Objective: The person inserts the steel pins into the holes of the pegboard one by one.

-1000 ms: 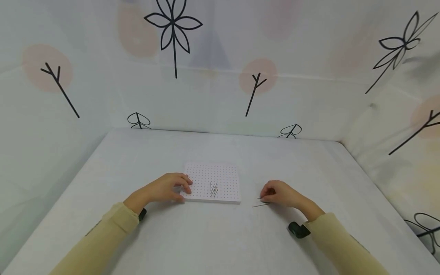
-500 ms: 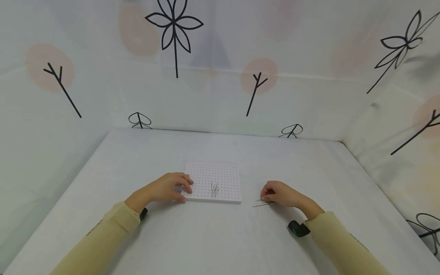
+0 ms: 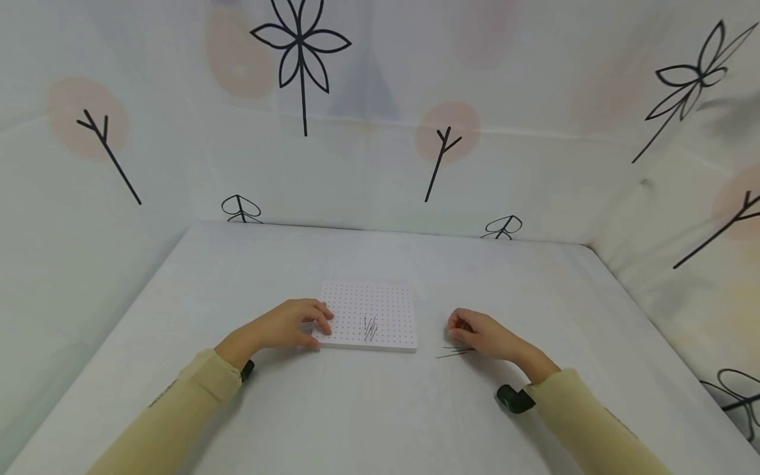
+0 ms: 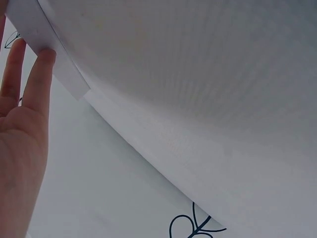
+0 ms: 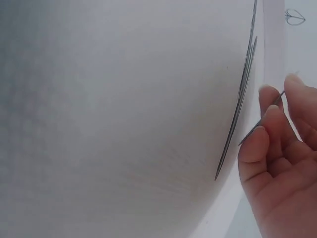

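Observation:
A white pegboard with rows of small holes lies mid-table. In the head view my left hand holds its left front corner, fingers over the top and thumb at the front edge. Two fingertips touch the board's side wall in the left wrist view. My right hand pinches a thin metal needle between thumb and fingers, just off the table. Under and beside that hand lie several more needles. A few needles show at the front middle of the board; whether they stand in holes is hard to tell.
A white cloth covers the table. Behind it rises a pale curtain printed with black plant outlines. Each wrist wears a dark camera, the right one showing below the sleeve.
My right hand has lifted slightly off the loose needles with one needle between its fingertips. The left hand and the pegboard have stayed put.

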The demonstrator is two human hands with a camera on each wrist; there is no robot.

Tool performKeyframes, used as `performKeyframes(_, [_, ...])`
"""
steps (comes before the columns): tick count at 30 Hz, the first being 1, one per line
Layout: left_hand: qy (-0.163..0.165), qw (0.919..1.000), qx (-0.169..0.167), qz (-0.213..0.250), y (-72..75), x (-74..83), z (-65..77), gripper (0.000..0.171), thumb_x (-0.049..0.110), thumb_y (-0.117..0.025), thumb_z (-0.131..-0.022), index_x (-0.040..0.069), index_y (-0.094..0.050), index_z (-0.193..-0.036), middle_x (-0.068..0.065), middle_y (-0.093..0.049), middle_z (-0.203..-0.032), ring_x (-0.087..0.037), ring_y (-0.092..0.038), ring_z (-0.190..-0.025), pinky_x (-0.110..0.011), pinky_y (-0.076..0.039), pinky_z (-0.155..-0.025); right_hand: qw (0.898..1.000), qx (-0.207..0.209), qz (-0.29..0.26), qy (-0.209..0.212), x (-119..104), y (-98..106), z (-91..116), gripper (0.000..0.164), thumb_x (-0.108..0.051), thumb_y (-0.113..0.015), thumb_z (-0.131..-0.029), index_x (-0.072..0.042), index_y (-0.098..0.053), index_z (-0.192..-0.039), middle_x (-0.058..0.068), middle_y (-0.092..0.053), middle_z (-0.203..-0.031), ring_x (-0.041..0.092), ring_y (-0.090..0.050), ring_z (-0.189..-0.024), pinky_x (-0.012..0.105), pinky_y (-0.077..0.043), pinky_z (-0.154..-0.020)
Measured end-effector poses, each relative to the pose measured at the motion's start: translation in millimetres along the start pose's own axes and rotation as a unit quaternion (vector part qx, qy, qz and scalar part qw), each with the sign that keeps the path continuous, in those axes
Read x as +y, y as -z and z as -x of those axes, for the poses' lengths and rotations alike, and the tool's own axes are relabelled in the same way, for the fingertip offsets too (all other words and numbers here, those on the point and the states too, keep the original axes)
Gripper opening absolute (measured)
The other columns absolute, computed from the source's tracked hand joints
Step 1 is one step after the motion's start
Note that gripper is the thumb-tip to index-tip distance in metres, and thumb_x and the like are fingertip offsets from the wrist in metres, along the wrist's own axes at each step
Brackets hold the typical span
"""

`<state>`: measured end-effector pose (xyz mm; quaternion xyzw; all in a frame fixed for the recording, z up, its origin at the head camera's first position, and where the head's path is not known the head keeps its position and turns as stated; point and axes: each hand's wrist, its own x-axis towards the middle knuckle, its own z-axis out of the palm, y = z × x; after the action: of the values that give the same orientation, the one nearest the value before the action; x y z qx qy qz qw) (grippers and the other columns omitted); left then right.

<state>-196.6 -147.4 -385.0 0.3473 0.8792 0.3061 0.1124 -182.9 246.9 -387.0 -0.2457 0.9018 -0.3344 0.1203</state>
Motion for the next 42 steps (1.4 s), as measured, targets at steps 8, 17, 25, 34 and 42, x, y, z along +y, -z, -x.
performKeyframes(8, [0.007,1.0000,-0.002,0.002,-0.4,0.3,0.9,0.021,0.010,-0.079,-0.072,0.019,-0.069,-0.088,0.000,-0.058,-0.118,-0.028,-0.043,-0.124,-0.047,-0.030,-0.104,0.999,0.030,-0.012,0.012,0,-1,-1,0.006,-0.006,-0.059,-0.091,-0.006,-0.059,-0.097,0.002,-0.058,-0.089,0.016,-0.051,-0.079,0.025,-0.047,-0.066])
performKeyframes(17, [0.005,1.0000,0.001,-0.002,-1.2,-1.8,0.8,0.021,0.010,-0.080,-0.072,0.020,-0.069,-0.087,-0.001,-0.058,-0.119,-0.028,-0.043,-0.124,-0.047,-0.030,-0.105,0.996,0.056,-0.064,0.022,-9,-1,-6,0.009,-0.008,-0.064,-0.088,-0.005,-0.058,-0.094,0.005,-0.061,-0.088,0.017,-0.057,-0.076,0.027,-0.051,-0.066])
performKeyframes(25, [0.010,0.9999,0.000,0.002,-1.7,-1.1,1.4,0.020,0.009,-0.079,-0.072,0.019,-0.069,-0.087,-0.001,-0.058,-0.119,-0.028,-0.043,-0.124,-0.047,-0.030,-0.104,0.992,0.073,-0.092,0.035,-18,-2,-9,0.010,-0.009,-0.066,-0.086,-0.005,-0.058,-0.091,0.007,-0.064,-0.082,0.025,-0.061,-0.073,0.034,-0.054,-0.066])
performKeyframes(34, [0.012,0.9999,0.001,0.006,-1.2,-0.8,0.1,0.020,0.010,-0.079,-0.073,0.019,-0.069,-0.088,-0.001,-0.058,-0.120,-0.028,-0.042,-0.125,-0.047,-0.029,-0.105,0.990,0.082,-0.111,0.033,-30,-3,-14,0.011,-0.005,-0.066,-0.086,-0.002,-0.058,-0.092,0.013,-0.065,-0.086,0.032,-0.062,-0.076,0.039,-0.054,-0.067])
performKeyframes(42, [0.006,1.0000,-0.002,-0.003,-1.9,-0.8,0.1,0.021,0.011,-0.079,-0.072,0.020,-0.069,-0.088,-0.001,-0.058,-0.119,-0.028,-0.043,-0.124,-0.047,-0.030,-0.104,0.990,0.080,-0.108,0.034,-69,0,-10,0.007,0.004,-0.063,-0.085,0.004,-0.057,-0.089,0.020,-0.064,-0.084,0.041,-0.060,-0.078,0.038,-0.053,-0.068])
